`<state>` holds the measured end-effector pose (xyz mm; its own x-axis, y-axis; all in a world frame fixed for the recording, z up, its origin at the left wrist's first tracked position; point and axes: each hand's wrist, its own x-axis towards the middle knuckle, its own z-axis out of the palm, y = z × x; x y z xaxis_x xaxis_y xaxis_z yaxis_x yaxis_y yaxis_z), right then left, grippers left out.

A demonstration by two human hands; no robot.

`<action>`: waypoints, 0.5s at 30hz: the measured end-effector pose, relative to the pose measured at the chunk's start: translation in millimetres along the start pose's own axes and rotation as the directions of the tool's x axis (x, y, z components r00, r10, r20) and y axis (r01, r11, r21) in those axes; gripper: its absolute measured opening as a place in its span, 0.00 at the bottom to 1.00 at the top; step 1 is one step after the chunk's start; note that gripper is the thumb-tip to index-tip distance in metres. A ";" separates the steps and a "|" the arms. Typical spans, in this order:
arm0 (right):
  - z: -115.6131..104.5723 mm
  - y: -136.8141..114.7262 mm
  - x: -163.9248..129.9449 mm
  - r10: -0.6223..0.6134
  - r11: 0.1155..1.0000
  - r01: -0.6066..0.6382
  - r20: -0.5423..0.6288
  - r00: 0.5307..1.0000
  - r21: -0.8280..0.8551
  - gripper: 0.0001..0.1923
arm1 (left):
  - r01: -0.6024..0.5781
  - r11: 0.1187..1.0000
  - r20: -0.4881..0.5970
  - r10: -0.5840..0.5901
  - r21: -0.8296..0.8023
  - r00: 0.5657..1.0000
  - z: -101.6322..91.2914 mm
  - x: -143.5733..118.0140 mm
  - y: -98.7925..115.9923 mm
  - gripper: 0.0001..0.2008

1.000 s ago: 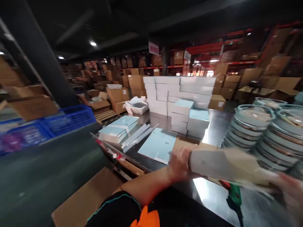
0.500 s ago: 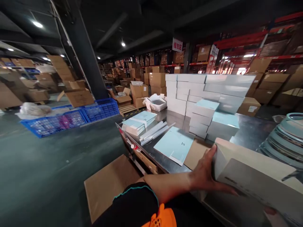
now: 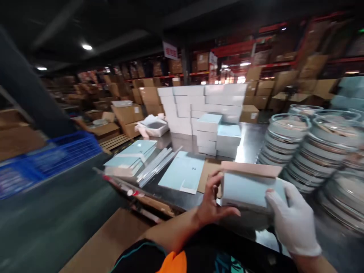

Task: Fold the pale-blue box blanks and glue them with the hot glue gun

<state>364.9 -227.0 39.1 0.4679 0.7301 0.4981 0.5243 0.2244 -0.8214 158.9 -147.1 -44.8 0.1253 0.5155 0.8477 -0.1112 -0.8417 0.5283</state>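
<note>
Gripping a pale blue rectangular cardboard box (image 3: 247,188) above the table's (image 3: 253,148) near edge, my bare left hand (image 3: 212,203) clasping its left end, my white-gloved right hand (image 3: 292,218) clasping its right end

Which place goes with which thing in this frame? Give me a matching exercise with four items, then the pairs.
Things:
1. box
2. flat blue sheet
3. blue crate
4. glass lids

Places:
A. on the floor at far left
B. stacked on the table at right
C. held between the left hand and the gloved right hand
D. lying on the table left of the hands

Pairs: 1-C, 2-D, 3-A, 4-B
</note>
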 end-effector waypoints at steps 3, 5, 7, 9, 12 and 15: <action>4.1 -4.8 -11.3 -0.011 0.964 0.010 0.002 1.000 0.267 0.30 | 0.040 0.997 0.112 -0.048 0.066 0.993 -5.2 -17.1 6.8 0.44; 4.9 -3.8 -13.1 -0.078 0.929 0.049 0.065 0.995 0.367 0.33 | 0.030 0.993 0.162 -0.049 0.118 0.986 -11.9 -22.3 10.2 0.35; -0.7 2.3 -9.2 -0.145 0.947 0.104 0.115 0.983 0.304 0.29 | 0.010 0.983 0.110 -0.030 0.183 0.994 -19.9 -22.0 12.4 0.29; -11.2 14.2 -1.6 -0.103 0.995 0.104 0.185 0.977 0.005 0.25 | 0.031 0.966 -0.003 -0.031 0.258 1.000 -28.2 -17.0 14.4 0.28; -23.4 42.5 9.7 0.181 0.867 -0.062 0.197 0.964 -0.494 0.20 | 0.197 0.951 -0.147 -0.165 0.240 0.975 -38.2 -4.2 17.5 0.31; -21.2 75.4 13.5 0.389 0.757 -0.206 0.174 0.905 -0.620 0.20 | 0.393 0.916 -0.191 -0.374 0.076 0.908 -41.8 9.5 20.3 0.34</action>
<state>425.8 -213.9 -10.3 0.5038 0.8598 0.0829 0.7416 -0.3813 -0.5520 116.6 -152.6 -24.0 -0.0333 0.8130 0.5813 0.0218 -0.5809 0.8137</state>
